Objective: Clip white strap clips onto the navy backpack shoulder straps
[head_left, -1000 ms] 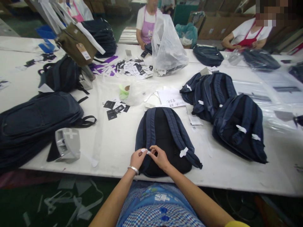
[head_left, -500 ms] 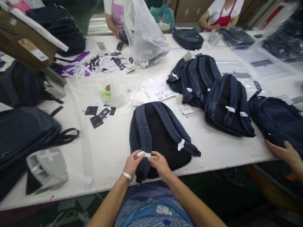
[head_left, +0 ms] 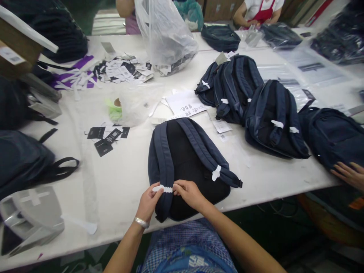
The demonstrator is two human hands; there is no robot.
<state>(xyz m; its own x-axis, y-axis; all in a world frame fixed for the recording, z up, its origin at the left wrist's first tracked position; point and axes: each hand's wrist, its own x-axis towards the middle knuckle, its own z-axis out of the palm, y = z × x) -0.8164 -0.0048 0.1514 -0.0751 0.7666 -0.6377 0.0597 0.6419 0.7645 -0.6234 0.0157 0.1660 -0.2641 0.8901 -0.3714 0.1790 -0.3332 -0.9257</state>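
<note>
a dark blue cloth backpack (head_left: 187, 151) lies face down in the low middle of the frame, on a long white table (head_left: 127, 170), with its two straps up. a small white bumpy strip (head_left: 162, 188) goes across the left strap (head_left: 165, 159), near its bottom end. the left hand (head_left: 148, 203) pinches the left end of the strip between thumb and fingers, closed tight on it. the right hand (head_left: 188, 193) pinches the right end the same way. so the strip sits right between the two hands, pulled flat over the strap. the other strap (head_left: 207, 151) has a second white strip (head_left: 216, 173) on it, a bit up and to the right of the right hand.

on the right side of the frame, more dark blue backpacks (head_left: 273, 117) lie in a row. another person's hand (head_left: 348, 174) lies by the last one at the right edge. some black paper tags (head_left: 104, 136) lie left of the middle. a big clear plastic bag (head_left: 165, 34) stands at the top middle.
</note>
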